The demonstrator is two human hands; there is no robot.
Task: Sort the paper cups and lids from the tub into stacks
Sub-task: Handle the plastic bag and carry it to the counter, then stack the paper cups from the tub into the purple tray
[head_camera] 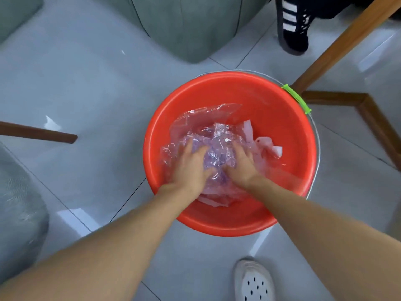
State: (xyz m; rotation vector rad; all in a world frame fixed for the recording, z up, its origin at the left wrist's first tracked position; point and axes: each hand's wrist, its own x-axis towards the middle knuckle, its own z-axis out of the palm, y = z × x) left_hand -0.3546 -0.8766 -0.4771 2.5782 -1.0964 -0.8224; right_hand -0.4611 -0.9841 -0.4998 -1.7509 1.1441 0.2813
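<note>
My left hand [191, 170] and right hand [240, 166] lie with fingers spread on crumpled clear plastic [217, 135], pressing it rather than clamping. Any cups and lids are under it in the red tub [282, 118] as blurred purple shapes. No stacks stand on the floor [86, 88] — sorting has hardly begun, I'd judge.

Glossy pale grey floor tiles [76, 83] catch bright reflections, with a grey-green upholstered seat [186, 25] at top, a wooden leg [39, 133] left, and a wooden frame [347, 38] right.
</note>
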